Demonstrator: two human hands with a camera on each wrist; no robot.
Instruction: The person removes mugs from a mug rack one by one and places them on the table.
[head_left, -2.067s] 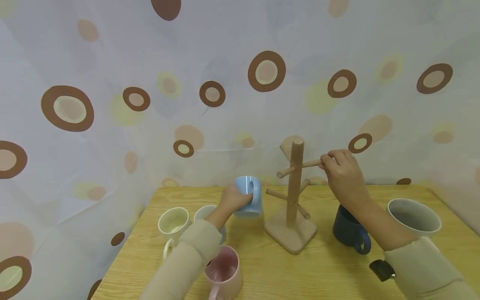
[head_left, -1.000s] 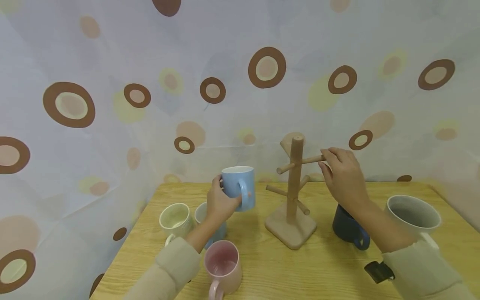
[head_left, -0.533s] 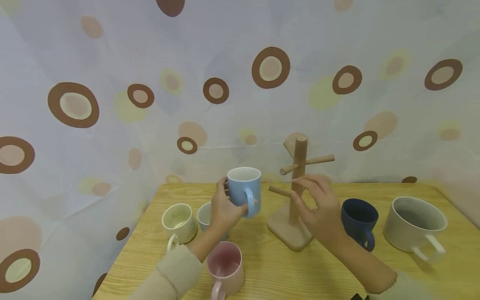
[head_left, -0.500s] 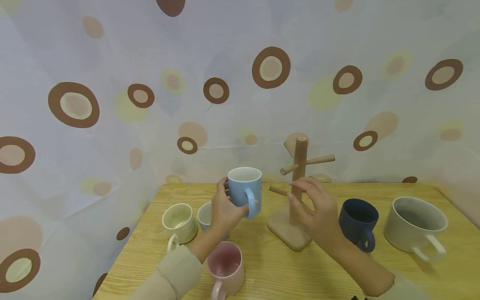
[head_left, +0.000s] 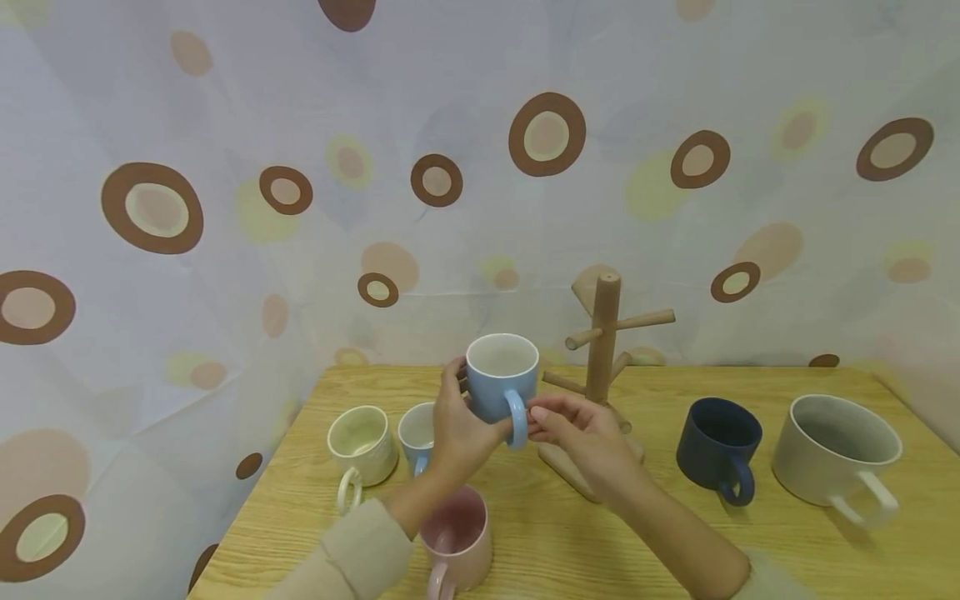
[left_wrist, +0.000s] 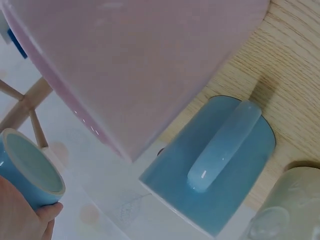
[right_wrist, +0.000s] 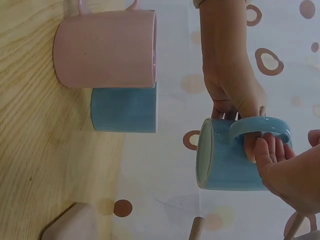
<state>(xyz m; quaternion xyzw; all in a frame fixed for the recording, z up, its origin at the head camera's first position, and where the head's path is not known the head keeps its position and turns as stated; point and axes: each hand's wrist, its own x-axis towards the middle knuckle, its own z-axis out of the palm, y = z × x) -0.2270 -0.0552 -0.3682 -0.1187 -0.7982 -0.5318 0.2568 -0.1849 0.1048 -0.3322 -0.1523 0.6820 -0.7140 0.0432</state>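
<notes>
My left hand (head_left: 463, 429) holds a light blue mug (head_left: 489, 395) upright above the table, with the fingers round its far left side and the thumb by the handle. My right hand (head_left: 588, 437) reaches in from the right, its fingertips at the mug's handle (head_left: 517, 419). In the right wrist view these fingers (right_wrist: 274, 149) are nearly straight, and the thumb stands apart from them. Behind the right hand rises a wooden mug tree (head_left: 602, 342) with bare pegs; the hand covers part of its base.
A cream mug (head_left: 363, 454), a second light blue mug (head_left: 411, 440) and a pink mug (head_left: 468, 554) stand on the left of the wooden table (head_left: 555, 558). On the right are a navy mug (head_left: 708, 450) and a large grey mug (head_left: 817, 467). A patterned sheet (head_left: 480, 242) hangs behind.
My right hand has left the upper peg of the mug tree and moved left and down to the blue mug's handle. My left hand has turned the mug upright and brought it slightly right.
</notes>
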